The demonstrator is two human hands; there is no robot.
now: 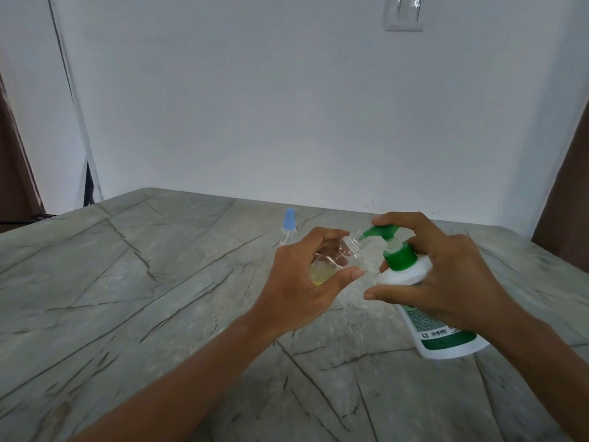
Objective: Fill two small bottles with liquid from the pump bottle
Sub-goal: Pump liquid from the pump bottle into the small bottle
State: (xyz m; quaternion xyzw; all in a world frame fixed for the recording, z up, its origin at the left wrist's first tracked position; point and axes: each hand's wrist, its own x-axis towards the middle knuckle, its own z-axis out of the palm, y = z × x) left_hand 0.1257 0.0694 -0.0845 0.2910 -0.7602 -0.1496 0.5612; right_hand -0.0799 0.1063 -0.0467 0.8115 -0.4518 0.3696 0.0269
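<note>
The left hand (306, 275) is wrapped around a small clear plastic bottle (334, 260), tipping its threaded neck toward the spout so the liquid drops straight in; a little yellowish liquid already sits low inside that grasp. The right hand (446, 279) clasps the white pump bottle with the green pump head (401, 260), forefinger on top, ready to press. Beyond the left knuckles stands a second small clear bottle with a blue cap (288, 226), on the grey veined stone table (159, 282).
</note>
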